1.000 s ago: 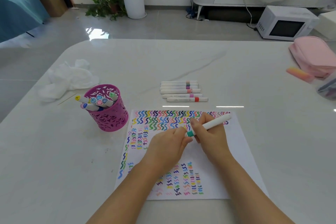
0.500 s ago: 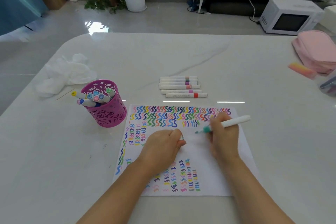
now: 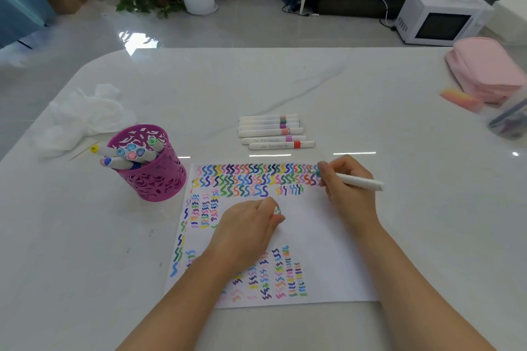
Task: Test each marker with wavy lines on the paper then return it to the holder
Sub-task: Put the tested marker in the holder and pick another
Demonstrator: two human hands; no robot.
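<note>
**Head view: marker on the paper, cap in my other hand**

I am holding the marker (image 3: 360, 182) in my right hand (image 3: 346, 188), fingers pinched round the barrel close to the teal tip, with the white tail sticking out to the right. The tip is sitting at the far right corner of the paper (image 3: 313, 236), at the end of the top rows of wavy lines. My left hand (image 3: 248, 225) is resting on the middle of the sheet, fingers curled round what looks like the cap (image 3: 277, 210).

I am judging the marker as light, stiff and smooth plastic. A low pinch near the tip is giving me control, and light pressure should do, since a felt tip would likely splay if pushed. The paper is thin and could slide on the glossy surface (image 3: 85, 265), so my left hand is pinning it. The holder (image 3: 151, 174) is standing just left of the sheet, already crowded with markers. The loose markers (image 3: 273, 131) are lying beyond the paper.
</note>
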